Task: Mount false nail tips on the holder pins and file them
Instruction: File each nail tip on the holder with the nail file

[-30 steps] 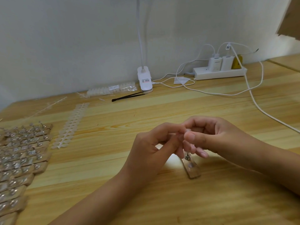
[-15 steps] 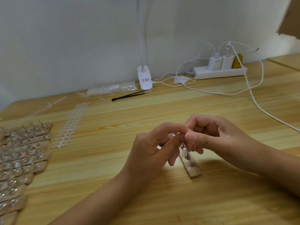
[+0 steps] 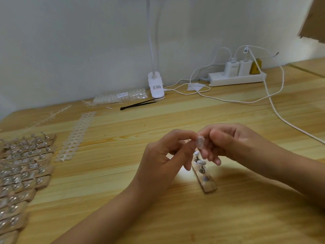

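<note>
The person holds one clear nail tip [image 3: 200, 142] up in the air, just above a small wooden holder [image 3: 208, 186] that lies on the surface [image 3: 175, 217]. The left hand [image 3: 165, 155] and the right hand [image 3: 235, 143] meet at this tip. Each grip is closed on it, with fingertips pinching it from its own side. The tip is not on a pin yet.

One pin [image 3: 201, 169] on the holder already has a mounted tip [image 3: 201, 162] on top. Another pin stands behind it, but fingers hide part of it, so it is hard to tell what it carries. Near the front end is a round spot [image 3: 205, 178] with nothing standing on it.

Far to the left, many more holders [image 3: 21, 169] lie in rows, and most seem to have tips on them. Beside them lies a long strip of tips [image 3: 75, 136]. A bag of tips [image 3: 121, 96] sits by the wall.

So a lot of the mounting looks done, but this holder is only partly filled. No file shows anywhere, so the filing seems to be left to do.
</note>
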A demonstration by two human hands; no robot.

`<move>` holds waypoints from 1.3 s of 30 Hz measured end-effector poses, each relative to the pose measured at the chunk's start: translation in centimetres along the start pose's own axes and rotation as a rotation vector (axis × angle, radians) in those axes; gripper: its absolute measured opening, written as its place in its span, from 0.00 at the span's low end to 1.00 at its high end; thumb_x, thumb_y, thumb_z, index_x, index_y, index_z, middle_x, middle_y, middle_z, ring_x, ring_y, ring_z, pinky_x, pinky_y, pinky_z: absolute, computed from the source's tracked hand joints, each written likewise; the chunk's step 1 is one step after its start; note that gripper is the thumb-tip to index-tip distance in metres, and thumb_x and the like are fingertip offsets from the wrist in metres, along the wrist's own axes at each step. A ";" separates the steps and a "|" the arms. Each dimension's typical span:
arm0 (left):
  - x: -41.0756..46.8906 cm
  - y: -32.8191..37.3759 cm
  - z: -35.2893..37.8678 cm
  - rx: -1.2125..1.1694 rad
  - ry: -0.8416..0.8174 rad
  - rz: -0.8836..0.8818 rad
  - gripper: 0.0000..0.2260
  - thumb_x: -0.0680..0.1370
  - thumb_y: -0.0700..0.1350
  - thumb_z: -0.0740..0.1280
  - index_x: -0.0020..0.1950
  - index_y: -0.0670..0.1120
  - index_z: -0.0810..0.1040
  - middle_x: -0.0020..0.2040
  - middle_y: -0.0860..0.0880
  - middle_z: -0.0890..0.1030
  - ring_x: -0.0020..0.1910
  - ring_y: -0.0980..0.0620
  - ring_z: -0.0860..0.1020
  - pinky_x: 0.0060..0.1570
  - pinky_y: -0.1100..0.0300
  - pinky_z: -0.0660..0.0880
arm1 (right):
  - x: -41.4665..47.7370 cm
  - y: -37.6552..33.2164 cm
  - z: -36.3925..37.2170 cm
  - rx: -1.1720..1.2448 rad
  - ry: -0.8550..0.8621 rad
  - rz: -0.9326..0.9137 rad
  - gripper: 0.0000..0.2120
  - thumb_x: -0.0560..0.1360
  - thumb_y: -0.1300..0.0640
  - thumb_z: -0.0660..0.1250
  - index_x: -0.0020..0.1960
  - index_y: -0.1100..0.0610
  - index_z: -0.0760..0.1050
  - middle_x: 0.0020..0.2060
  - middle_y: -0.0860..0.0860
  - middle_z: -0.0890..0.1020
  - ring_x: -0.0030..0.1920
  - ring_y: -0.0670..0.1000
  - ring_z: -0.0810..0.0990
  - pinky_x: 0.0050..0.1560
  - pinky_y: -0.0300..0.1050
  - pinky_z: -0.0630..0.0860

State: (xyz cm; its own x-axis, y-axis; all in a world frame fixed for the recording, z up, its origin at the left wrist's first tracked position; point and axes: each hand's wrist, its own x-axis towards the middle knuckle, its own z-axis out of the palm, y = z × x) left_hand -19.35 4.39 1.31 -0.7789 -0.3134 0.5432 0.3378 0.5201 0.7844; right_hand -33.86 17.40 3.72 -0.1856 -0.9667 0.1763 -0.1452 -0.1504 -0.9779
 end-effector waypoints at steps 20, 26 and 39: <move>1.0 -0.6 -0.9 -0.230 0.125 -0.281 0.07 0.75 0.49 0.69 0.50 0.51 0.83 0.43 0.56 0.84 0.44 0.60 0.81 0.45 0.68 0.76 | 0.6 2.2 -4.9 -0.841 0.199 0.013 0.15 0.71 0.51 0.72 0.57 0.41 0.76 0.52 0.41 0.75 0.51 0.43 0.75 0.52 0.31 0.72; 0.7 -0.7 -0.6 -0.212 0.079 -0.223 0.04 0.76 0.45 0.70 0.48 0.54 0.82 0.41 0.53 0.84 0.43 0.56 0.83 0.43 0.66 0.76 | -0.1 1.2 -1.2 -0.498 0.289 -0.297 0.19 0.70 0.48 0.70 0.59 0.51 0.76 0.52 0.45 0.79 0.55 0.51 0.79 0.56 0.41 0.76; 0.5 -0.7 -0.3 -0.180 0.040 -0.167 0.03 0.76 0.41 0.70 0.48 0.48 0.79 0.40 0.52 0.84 0.42 0.57 0.82 0.43 0.64 0.78 | -0.4 1.9 -0.1 -0.469 0.209 -0.476 0.15 0.71 0.56 0.71 0.54 0.52 0.70 0.51 0.50 0.76 0.51 0.56 0.78 0.54 0.49 0.77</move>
State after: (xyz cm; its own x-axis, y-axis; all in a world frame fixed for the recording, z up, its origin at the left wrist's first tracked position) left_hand -19.80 3.58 1.12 -0.8113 -0.4163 0.4105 0.2976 0.3102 0.9029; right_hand -34.18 17.48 1.81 -0.1735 -0.7509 0.6372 -0.6527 -0.3969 -0.6454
